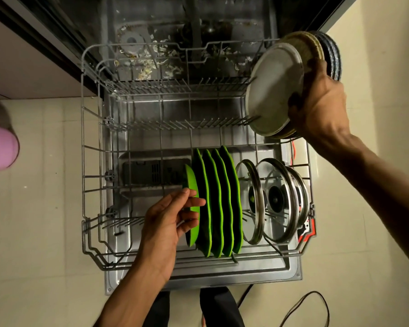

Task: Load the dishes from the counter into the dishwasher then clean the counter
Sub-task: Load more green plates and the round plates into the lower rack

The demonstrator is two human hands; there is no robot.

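Note:
The dishwasher's lower rack (85,166) is pulled out over the open door. Several green plates (219,204) stand on edge in its front row. My left hand (168,223) holds the leftmost, smaller green plate (192,185) by its rim, fingers curled round it. To the right of the plates stand three glass lids (273,201) with steel rims. My right hand (319,105) grips a tilted stack of plates (275,88) above the rack's right rear corner: a white one in front, brownish and dark ones behind.
Food scraps lie on the dishwasher floor (149,67) behind the rack. The rack's back rows of tines (175,86) hold nothing. A black cable (305,305) loops on the tiled floor at the right front. A pink object (0,149) sits at the left edge.

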